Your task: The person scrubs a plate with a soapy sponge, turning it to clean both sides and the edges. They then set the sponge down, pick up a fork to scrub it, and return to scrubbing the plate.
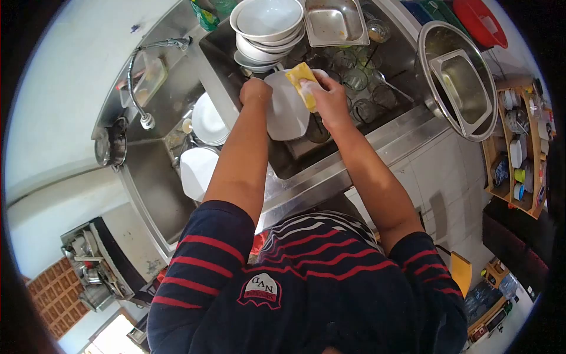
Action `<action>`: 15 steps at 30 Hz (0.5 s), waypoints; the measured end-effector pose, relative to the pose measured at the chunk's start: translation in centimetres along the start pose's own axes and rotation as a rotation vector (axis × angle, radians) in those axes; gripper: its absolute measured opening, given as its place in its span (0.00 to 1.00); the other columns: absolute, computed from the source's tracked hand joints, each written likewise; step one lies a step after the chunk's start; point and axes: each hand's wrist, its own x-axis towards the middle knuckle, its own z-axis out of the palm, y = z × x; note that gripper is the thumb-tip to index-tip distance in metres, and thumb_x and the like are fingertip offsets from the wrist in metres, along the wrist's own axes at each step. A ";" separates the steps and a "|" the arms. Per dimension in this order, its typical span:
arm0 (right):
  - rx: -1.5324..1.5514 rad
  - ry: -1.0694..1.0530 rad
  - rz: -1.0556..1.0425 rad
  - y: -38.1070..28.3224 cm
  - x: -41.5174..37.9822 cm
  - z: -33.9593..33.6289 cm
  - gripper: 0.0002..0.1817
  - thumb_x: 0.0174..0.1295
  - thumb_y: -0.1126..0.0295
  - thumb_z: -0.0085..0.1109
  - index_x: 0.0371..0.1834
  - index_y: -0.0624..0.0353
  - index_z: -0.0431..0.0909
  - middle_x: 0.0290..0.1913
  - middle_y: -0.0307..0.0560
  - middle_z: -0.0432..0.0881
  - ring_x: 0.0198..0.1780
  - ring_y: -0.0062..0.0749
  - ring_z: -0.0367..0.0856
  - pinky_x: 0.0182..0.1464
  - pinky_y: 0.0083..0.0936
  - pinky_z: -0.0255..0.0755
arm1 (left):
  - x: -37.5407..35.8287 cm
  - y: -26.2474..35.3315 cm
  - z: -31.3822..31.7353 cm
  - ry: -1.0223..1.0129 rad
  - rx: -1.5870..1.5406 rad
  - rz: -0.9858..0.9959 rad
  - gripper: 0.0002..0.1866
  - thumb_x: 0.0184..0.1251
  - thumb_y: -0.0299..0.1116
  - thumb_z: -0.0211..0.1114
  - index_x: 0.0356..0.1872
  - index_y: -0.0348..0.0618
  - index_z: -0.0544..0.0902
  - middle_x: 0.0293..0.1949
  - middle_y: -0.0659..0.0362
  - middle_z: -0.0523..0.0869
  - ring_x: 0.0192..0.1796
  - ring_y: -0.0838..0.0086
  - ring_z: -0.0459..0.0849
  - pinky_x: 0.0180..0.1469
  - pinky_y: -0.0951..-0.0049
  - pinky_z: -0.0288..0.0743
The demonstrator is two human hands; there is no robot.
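Observation:
Over the right-hand sink basin, a white squarish plate (287, 115) is held tilted between my hands. My left hand (256, 93) is closed on the plate's left edge. A yellow sponge (302, 86) is gripped in my right hand (328, 100), at the plate's upper right, with some foam on the fingers. Just beyond the plate stands a stack of white bowls (268, 29). Several drinking glasses (355, 79) lie in the basin right of my right hand.
White plates (207, 121) sit in the left basin (159, 183), below a hose faucet (131, 76). A metal tray (336, 23) rests behind the glasses. At the right edge stands a large steel bowl (423, 76) with another tray inside. A metal pot (118, 141) is at far left.

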 end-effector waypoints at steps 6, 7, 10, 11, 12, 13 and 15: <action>0.003 0.033 0.004 0.5 0.5 -0.3 0.15 0.57 0.72 0.65 0.47 0.65 0.83 0.40 0.40 0.85 0.41 0.19 0.80 0.44 0.19 0.74 | 0.1 0.2 -0.1 -0.013 -0.025 0.078 0.20 0.57 0.36 0.62 0.50 0.40 0.85 0.56 0.48 0.83 0.59 0.57 0.82 0.59 0.64 0.77; -0.001 0.036 0.009 0.3 0.4 -0.4 0.15 0.57 0.72 0.65 0.47 0.65 0.83 0.40 0.40 0.85 0.41 0.19 0.80 0.44 0.19 0.74 | 0.8 0.0 0.5 -0.003 -0.045 0.071 0.20 0.57 0.37 0.62 0.50 0.40 0.85 0.56 0.47 0.84 0.59 0.57 0.82 0.59 0.64 0.77; 0.053 0.052 0.028 0.1 0.5 -0.4 0.15 0.57 0.72 0.65 0.47 0.65 0.83 0.40 0.40 0.85 0.40 0.19 0.81 0.43 0.19 0.74 | 0.7 -0.2 0.6 -0.015 -0.043 0.066 0.20 0.56 0.37 0.63 0.49 0.40 0.85 0.54 0.46 0.84 0.58 0.57 0.83 0.59 0.63 0.77; 0.062 0.069 0.025 0.2 0.5 -0.3 0.15 0.57 0.72 0.65 0.47 0.65 0.83 0.40 0.40 0.85 0.40 0.19 0.81 0.43 0.19 0.74 | 0.5 -0.3 0.1 -0.032 -0.027 0.069 0.20 0.56 0.37 0.63 0.49 0.40 0.85 0.54 0.45 0.84 0.58 0.57 0.83 0.59 0.63 0.77; 0.071 0.087 0.021 0.2 0.6 -0.2 0.15 0.57 0.72 0.65 0.47 0.65 0.83 0.40 0.40 0.85 0.40 0.19 0.81 0.43 0.19 0.74 | 0.6 -0.5 0.1 -0.027 -0.029 0.069 0.20 0.56 0.37 0.63 0.49 0.40 0.85 0.54 0.45 0.84 0.58 0.57 0.83 0.59 0.63 0.77; 0.070 0.086 0.015 0.3 0.6 -0.2 0.15 0.57 0.72 0.65 0.47 0.65 0.83 0.40 0.40 0.85 0.40 0.19 0.81 0.43 0.19 0.74 | 0.7 -0.6 0.1 -0.017 -0.013 0.089 0.20 0.56 0.37 0.63 0.49 0.39 0.85 0.54 0.45 0.84 0.58 0.57 0.83 0.59 0.64 0.76; 0.080 0.056 0.021 0.3 0.6 -0.4 0.16 0.57 0.72 0.66 0.48 0.66 0.83 0.40 0.41 0.85 0.40 0.20 0.81 0.44 0.20 0.74 | 1.2 -0.4 0.4 -0.007 -0.004 0.117 0.20 0.56 0.37 0.63 0.48 0.38 0.85 0.54 0.45 0.84 0.58 0.57 0.82 0.59 0.64 0.76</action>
